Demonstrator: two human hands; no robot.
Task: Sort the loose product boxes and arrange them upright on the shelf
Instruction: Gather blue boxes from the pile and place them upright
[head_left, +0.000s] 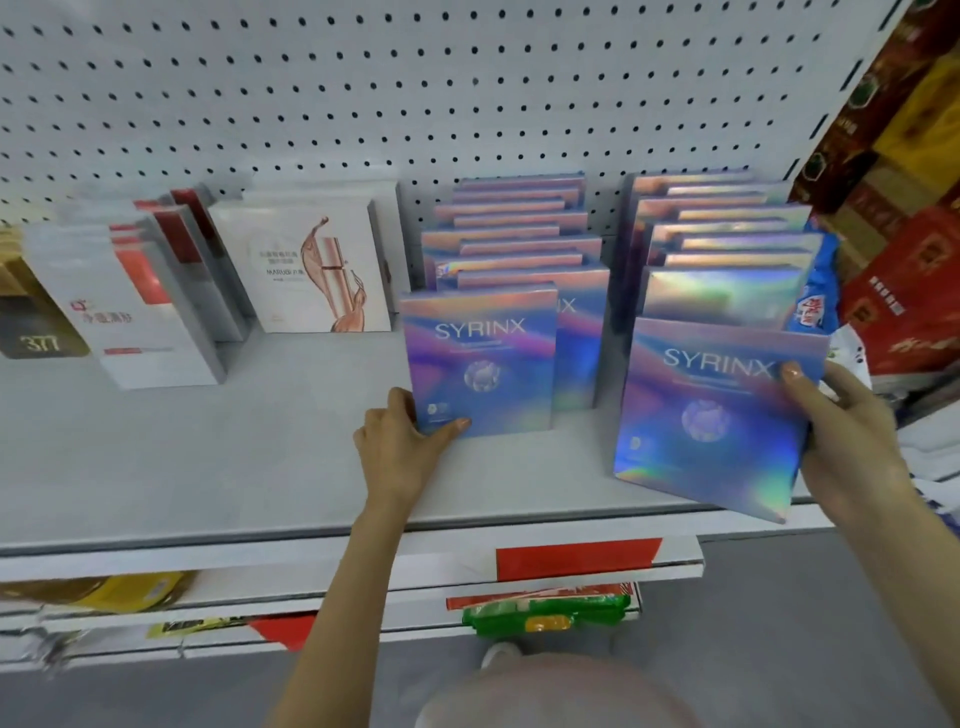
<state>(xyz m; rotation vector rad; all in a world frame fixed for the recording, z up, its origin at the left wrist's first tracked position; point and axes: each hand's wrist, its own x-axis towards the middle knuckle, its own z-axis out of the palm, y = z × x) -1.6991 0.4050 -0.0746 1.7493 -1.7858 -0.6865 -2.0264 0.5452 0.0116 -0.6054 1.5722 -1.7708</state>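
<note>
1. White pegboard backs the grey shelf in front of me. 2 files of holographic SYRINX boxes stand on it, the left row toward 12 o'clock and the right row toward 1 o'clock, both upright and running back to the board
2. At 10 o'clock stand white boxes with a copper splash print, and at 9 o'clock red-and-white boxes. A blue packet sits at 2 o'clock just beside the right row, with red cartons beyond it at 3 o'clock
3. My left hand grips the lower left corner of the front box of the left row, thumb across its face and fingers curled behind its edge. That box stands upright on the shelf
4. My right hand grips the right edge of the loose box, thumb on its face beside the lettering. It hangs tilted at the front of the right row, its lower right corner out past the shelf lip at 5 o'clock. I cannot tell whether its bottom edge touches the shelf
5. I judge the step in hand to be seating this box as the new front of the right row. To do it well I should level the bottom edge first, set it flat on the shelf, then push toward 12 o'clock until it touches the box behind, lettering forward. The foil wrap looks slick, so I should hold firmly and let go only once it stands alone, clear of the blue packet
</note>
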